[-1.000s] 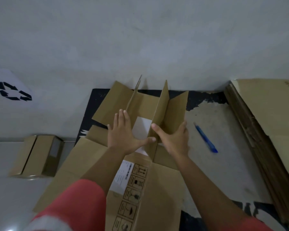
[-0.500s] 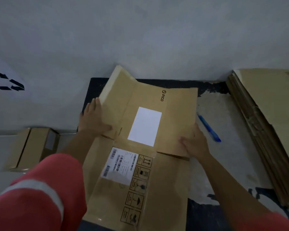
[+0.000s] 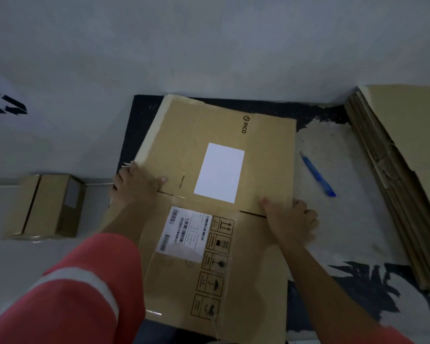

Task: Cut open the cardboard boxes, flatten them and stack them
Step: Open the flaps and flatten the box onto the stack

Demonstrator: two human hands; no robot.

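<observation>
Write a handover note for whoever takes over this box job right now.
Left hand grips the left edge of the flattened box; right hand grips its right edge.
It lies flat on the mat; a blue pen-like tool lies to its right.
Done: this box is flattened.
Left: put it on the stack at right, then open the closed box at left.

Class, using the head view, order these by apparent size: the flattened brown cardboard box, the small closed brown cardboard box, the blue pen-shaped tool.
1. flattened brown cardboard box
2. small closed brown cardboard box
3. blue pen-shaped tool
No close calls.
</observation>
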